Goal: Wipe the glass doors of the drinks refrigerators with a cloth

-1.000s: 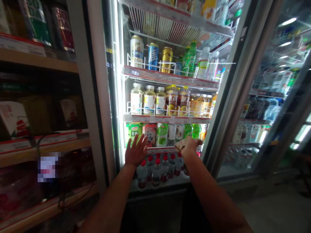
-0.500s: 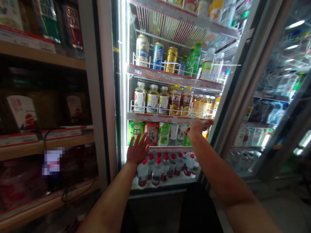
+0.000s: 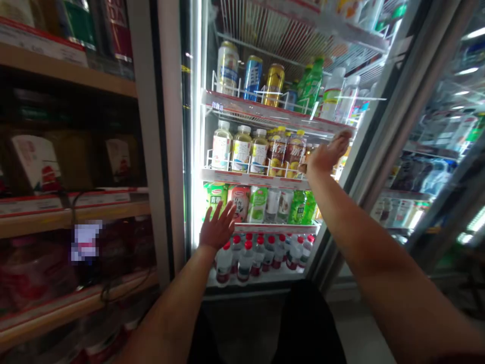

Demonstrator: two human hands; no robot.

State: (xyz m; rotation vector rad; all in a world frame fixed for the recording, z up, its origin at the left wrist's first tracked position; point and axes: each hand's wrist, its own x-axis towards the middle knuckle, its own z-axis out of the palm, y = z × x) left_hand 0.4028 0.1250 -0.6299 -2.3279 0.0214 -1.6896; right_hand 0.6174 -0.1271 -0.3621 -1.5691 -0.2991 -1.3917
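My left hand [image 3: 217, 227] is raised with its fingers spread and nothing in them, in front of the lower shelf. Behind its fingertips stand a green drink bottle [image 3: 215, 194] and a pinkish-red one [image 3: 239, 202]. At the right end of the middle shelf, my right hand [image 3: 329, 154] is stretched out, thumb apart from the fingers, nothing visible in its grasp. It partly hides several amber drink bottles; iced tea bottles [image 3: 295, 151] with yellow caps stand just left of it. Whether it touches any bottle I cannot tell.
A lit drinks cooler holds cans [image 3: 253, 78] on an upper shelf and red-capped water bottles [image 3: 245, 260] at the bottom. Its metal frame [image 3: 407, 96] stands on the right. Wooden shelves [image 3: 109, 212] with packaged drinks and a hanging cable are on the left.
My right hand has risen from the lower shelf's level to the middle shelf, shifting slightly right. The left hand stays nearly where it was. The view has shifted slightly.
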